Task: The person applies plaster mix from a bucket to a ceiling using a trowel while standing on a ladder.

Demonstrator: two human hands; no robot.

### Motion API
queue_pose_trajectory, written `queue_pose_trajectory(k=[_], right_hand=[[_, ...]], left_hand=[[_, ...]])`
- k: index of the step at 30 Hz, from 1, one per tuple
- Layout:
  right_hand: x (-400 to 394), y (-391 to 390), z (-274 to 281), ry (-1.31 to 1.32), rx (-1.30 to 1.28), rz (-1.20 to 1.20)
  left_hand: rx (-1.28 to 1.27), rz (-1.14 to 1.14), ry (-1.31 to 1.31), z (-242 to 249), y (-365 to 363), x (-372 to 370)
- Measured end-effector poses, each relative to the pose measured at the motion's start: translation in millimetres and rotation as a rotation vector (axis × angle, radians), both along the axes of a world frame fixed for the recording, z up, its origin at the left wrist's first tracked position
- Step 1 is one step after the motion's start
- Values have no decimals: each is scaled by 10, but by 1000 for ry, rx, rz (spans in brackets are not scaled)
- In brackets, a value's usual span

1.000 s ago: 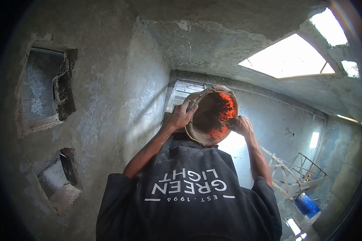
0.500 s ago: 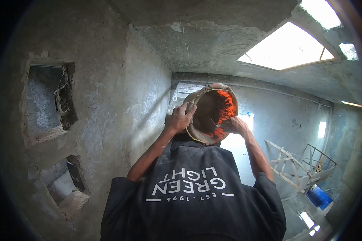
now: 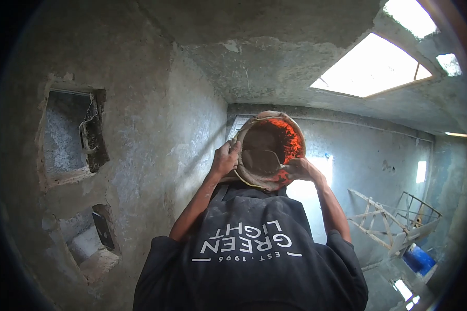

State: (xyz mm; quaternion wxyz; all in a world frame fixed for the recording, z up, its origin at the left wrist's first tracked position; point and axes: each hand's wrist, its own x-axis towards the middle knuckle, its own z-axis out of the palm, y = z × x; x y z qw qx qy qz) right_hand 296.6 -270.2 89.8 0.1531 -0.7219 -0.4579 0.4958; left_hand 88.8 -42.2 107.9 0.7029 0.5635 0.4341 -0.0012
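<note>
In front of my chest is a round mortar-caked bucket [image 3: 270, 185], tilted so its mouth faces me. Bright orange shows on its inner wall, and grey mortar coats the rest. My left hand [image 3: 226, 158] is closed on its rim at the left. Inside the bucket my right hand [image 3: 302, 170] grips a flat grey trowel [image 3: 260, 162], whose broad blade points left across the bucket's inside. The trowel's handle is mostly hidden in my fingers.
A rough grey wall [image 3: 135, 135] with two recessed openings stands on the left. To the right are a wooden frame [image 3: 381, 217] and a blue container [image 3: 419, 259]. A bright opening [image 3: 371, 65] shows at upper right.
The trowel has turned inside the bucket, and its broad face now shows. My right hand has shifted slightly left and down. The left hand still holds the rim.
</note>
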Motion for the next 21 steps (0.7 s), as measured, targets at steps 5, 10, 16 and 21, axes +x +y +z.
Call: queue_pose_trajectory(k=[5, 10, 16, 21], right_hand=[[20, -25, 174, 27, 3, -161], [15, -9, 59, 27, 117, -198], [95, 421, 223, -87, 219, -164], [460, 1296, 355, -170, 358, -146]], left_hand=[[-235, 200, -85, -339, 202, -365], [-342, 387, -34, -570, 225, -767], [-320, 480, -68, -654, 78, -901], [-1, 396, 68, -857, 24, -897]])
